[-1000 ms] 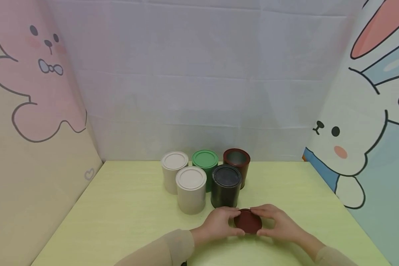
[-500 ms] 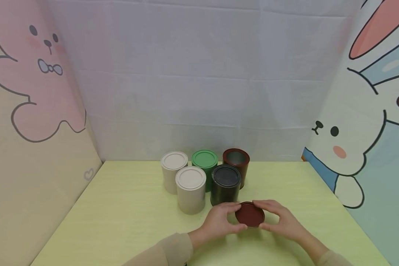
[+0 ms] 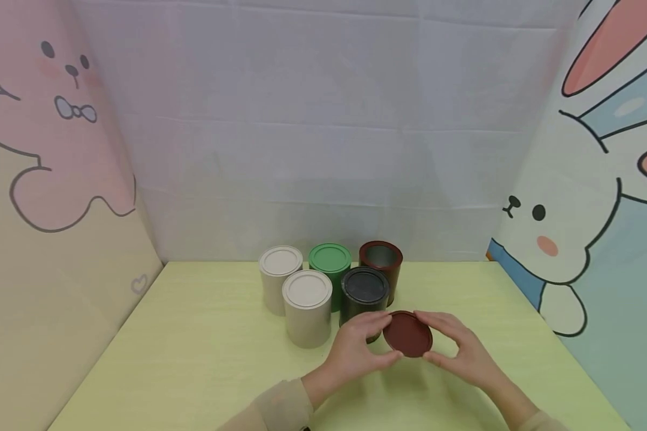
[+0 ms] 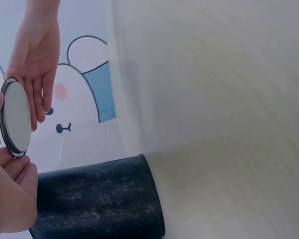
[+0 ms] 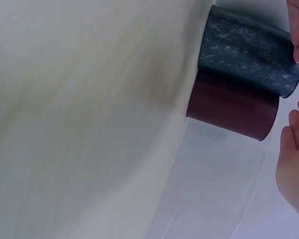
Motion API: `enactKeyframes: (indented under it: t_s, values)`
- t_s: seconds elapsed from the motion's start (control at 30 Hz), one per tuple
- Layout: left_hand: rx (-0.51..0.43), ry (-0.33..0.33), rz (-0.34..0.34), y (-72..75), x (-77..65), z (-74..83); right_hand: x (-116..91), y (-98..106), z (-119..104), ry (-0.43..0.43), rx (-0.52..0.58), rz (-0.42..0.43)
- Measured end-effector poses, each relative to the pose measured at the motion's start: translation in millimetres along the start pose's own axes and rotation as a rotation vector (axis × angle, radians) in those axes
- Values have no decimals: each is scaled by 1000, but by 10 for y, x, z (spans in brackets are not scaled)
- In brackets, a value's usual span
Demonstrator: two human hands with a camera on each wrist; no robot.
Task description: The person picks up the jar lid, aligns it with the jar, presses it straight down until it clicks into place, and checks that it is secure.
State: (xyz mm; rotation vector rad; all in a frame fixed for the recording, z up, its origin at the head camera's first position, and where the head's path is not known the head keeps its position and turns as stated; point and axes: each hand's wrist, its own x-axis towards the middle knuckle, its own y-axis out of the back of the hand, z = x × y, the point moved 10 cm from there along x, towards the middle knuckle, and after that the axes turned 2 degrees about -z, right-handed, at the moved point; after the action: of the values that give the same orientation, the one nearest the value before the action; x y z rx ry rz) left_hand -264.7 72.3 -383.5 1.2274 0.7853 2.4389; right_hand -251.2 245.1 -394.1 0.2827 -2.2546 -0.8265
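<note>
A round dark red lid (image 3: 408, 335) is held tilted above the table, between my two hands. My left hand (image 3: 356, 350) pinches its left edge between thumb and fingers, and my right hand (image 3: 460, 353) pinches the right edge. In the left wrist view the silvery underside of the lid (image 4: 18, 117) shows. Close behind my left hand stands a black can (image 3: 364, 287) with its lid on, its lower part partly hidden by the fingers. Behind that, a dark red can (image 3: 393, 278) has an uncovered top and a grey interior.
Left of the black can stand a green can (image 3: 330, 258) and two white cans, one in front (image 3: 308, 317) and one behind (image 3: 280, 287), all lidded. The cans cluster near the back of the pale yellow-green table (image 3: 194, 353). Cloth walls with cartoon animals surround it.
Both hands have raised the dark red lid off the table and moved it forward and slightly right, tilting it. The cans have stayed in place. The head view has shifted slightly.
</note>
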Motion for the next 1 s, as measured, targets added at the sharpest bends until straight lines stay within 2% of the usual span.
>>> enactKeyframes:
  t_s: [0.3, 0.43, 0.63, 0.73, 0.83, 1.0]
  values:
    - [49, -152, 154, 239, 136, 165, 169, 132, -198, 80, -13, 88]
    - [71, -167, 233, 369, 210, 203, 273, 186, -246, 95, -54, 135]
    - [100, -139, 299, 503, 342, 193, 451, 268, -315, 145, -105, 217]
    - [119, -118, 306, 537, 411, 156, 535, 283, -317, 130, -119, 243]
    - [121, -59, 282, 541, 487, 63, 617, 280, -269, 89, -138, 254]
    - [106, 80, 189, 507, 620, -160, 765, 274, -147, 27, -151, 245]
